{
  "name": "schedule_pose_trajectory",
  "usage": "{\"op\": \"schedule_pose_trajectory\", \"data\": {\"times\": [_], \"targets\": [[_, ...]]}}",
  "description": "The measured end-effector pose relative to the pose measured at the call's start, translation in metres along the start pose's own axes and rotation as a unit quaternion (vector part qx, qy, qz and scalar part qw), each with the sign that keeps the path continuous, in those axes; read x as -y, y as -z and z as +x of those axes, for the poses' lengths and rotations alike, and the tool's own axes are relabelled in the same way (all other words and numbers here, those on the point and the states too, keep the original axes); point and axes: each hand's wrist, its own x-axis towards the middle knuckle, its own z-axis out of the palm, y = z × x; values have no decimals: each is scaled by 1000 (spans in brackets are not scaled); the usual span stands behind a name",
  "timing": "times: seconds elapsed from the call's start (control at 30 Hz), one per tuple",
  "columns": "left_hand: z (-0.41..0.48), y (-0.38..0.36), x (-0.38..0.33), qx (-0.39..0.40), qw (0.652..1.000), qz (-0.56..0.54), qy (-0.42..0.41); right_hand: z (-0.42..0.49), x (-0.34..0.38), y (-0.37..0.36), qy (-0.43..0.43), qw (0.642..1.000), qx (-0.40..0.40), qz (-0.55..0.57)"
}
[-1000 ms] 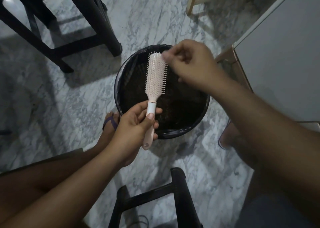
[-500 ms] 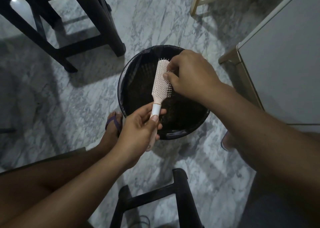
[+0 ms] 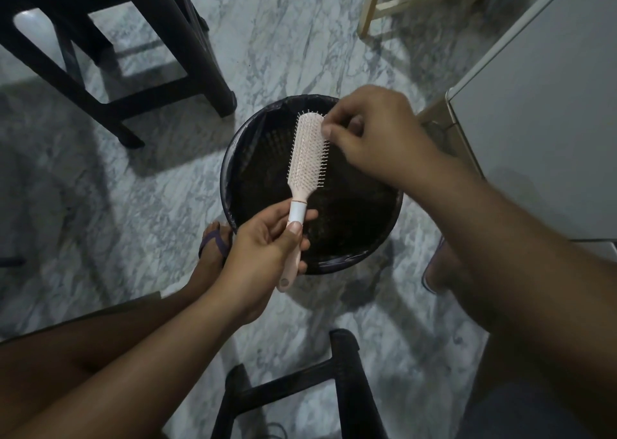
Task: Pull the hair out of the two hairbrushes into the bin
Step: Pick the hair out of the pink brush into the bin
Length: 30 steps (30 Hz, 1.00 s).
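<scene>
While my left hand grips the hairbrush handle over the bin, my right hand pinches at its bristles.

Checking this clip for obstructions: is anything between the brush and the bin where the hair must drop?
Nothing visible. The left hand holds the pink hairbrush directly over the open black bin; the right hand pinches at its bristles.

A grey-veined marble floor fills the view. A black stool stands at upper left, another black frame at the bottom edge. A pale wooden frame sits at the top, a white cabinet at right.
</scene>
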Motion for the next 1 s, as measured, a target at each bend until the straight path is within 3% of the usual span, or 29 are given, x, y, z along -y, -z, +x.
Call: {"op": "schedule_pose_trajectory", "data": {"times": [0.33,0.47,0.7,1.0], "targets": [[-6,0,8,-10,996,82,-15,-3,3,-11,-10,995,37,-94],[-6,-3,5,-9,999,48,0,-6,5,-20,1,995,30,-95],[-2,-4,3,-18,1000,24,4,-2,3,-13,-45,996,-23,69],[-10,-5,4,-13,998,66,-16,-9,6,-10,-3,989,39,-142]]}}
